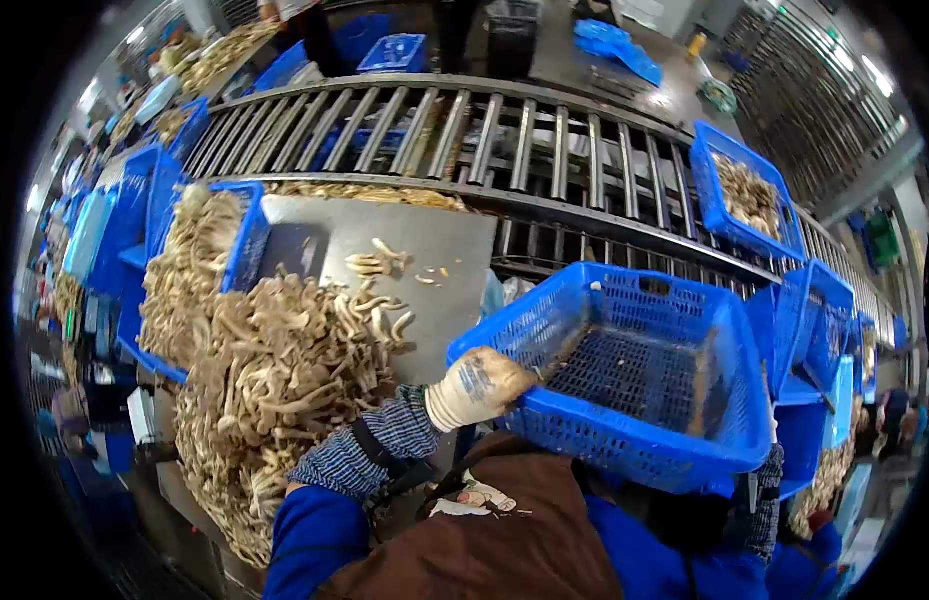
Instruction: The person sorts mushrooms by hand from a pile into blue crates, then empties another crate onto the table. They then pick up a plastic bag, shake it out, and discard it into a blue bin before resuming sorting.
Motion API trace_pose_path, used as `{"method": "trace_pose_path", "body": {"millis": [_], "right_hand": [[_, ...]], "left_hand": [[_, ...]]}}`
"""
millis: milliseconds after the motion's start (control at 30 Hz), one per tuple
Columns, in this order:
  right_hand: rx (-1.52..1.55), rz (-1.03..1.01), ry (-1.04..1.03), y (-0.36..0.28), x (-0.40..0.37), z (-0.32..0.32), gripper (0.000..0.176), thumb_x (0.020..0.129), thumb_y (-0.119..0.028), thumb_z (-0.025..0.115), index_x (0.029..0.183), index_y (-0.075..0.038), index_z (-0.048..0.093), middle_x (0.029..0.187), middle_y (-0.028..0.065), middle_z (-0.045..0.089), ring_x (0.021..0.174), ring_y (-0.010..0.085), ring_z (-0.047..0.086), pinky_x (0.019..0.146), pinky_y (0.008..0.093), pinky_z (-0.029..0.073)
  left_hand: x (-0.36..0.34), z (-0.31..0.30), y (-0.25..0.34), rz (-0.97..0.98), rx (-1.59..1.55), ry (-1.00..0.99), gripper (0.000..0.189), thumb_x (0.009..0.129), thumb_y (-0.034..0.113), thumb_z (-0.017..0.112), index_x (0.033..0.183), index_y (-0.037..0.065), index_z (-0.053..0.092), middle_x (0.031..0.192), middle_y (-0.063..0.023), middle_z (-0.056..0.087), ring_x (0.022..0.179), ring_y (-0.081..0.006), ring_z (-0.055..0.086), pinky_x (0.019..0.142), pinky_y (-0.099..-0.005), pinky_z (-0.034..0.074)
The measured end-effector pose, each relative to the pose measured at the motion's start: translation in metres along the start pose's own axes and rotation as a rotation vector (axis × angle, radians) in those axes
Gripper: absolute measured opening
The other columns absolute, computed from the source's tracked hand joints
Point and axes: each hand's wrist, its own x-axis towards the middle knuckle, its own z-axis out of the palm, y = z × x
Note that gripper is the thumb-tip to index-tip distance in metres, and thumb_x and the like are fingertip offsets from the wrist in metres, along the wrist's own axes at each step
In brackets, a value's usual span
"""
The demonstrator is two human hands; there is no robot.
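Far left of the left hand point(480, 387), a blue crate point(249, 240) is holding mushrooms, and a big heap of mushrooms point(275, 375) is spreading beside it, reaching close to the forearm. Ahead and slightly left of the hand, a few loose mushrooms point(377, 261) are lying on a metal table point(440, 245). The gloved left hand is gripping the near left corner of a large blue basket point(625, 425), fingers closing over its rim. Beyond the hand, a roller conveyor point(485, 140) is running across, carrying a filled crate point(707, 190) to the far right. The right hand point(773, 428) is mostly hiding behind the basket's right side; its grip cannot be told.
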Motion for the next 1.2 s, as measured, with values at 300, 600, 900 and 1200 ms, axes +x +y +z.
{"method": "trace_pose_path", "body": {"millis": [300,600,900,1200], "right_hand": [[-1.077,0.106,0.236,-0.013,0.022,0.000,0.034,0.083,-0.009,0.057,0.117,-0.004,0.060,0.118,0.0184,0.059,0.107,0.0303,0.058,0.094,0.0358,0.046],[-1.172,0.028,0.163,-0.031,0.001,-0.182,0.030,0.071,-0.008,0.065,0.100,0.001,0.063,0.091,0.0151,0.066,0.084,0.0289,0.065,0.079,0.0338,0.052],[-1.317,-0.277,0.349,0.010,0.126,-0.275,0.021,0.083,-0.002,0.049,0.100,0.002,0.059,0.094,0.0115,0.061,0.088,0.0190,0.060,0.081,0.0322,0.049],[-0.614,-0.208,0.762,0.055,0.249,-0.322,0.017,0.083,-0.012,0.054,0.093,0.000,0.063,0.085,0.0101,0.064,0.073,0.0196,0.060,0.069,0.0305,0.048]], "left_hand": [[0.034,0.077,-0.006,-0.144,0.008,-0.330,0.031,0.066,0.020,0.069,0.094,0.010,0.062,0.081,-0.0041,0.065,0.077,-0.0232,0.064,0.070,-0.0362,0.050],[0.128,0.192,-0.050,-0.139,-0.482,-0.286,0.058,0.073,0.038,0.072,0.118,0.006,0.056,0.101,-0.0141,0.063,0.094,-0.0318,0.060,0.084,-0.0403,0.047],[0.219,0.406,-0.296,-1.256,-1.021,0.226,0.046,0.083,0.015,0.066,0.122,0.001,0.047,0.107,-0.0120,0.060,0.089,-0.0202,0.060,0.073,-0.0298,0.050],[0.135,0.414,-0.237,-1.030,-0.404,-0.209,0.019,0.095,0.013,0.046,0.102,0.000,0.058,0.104,-0.0098,0.061,0.094,-0.0228,0.058,0.082,-0.0323,0.047]]}}
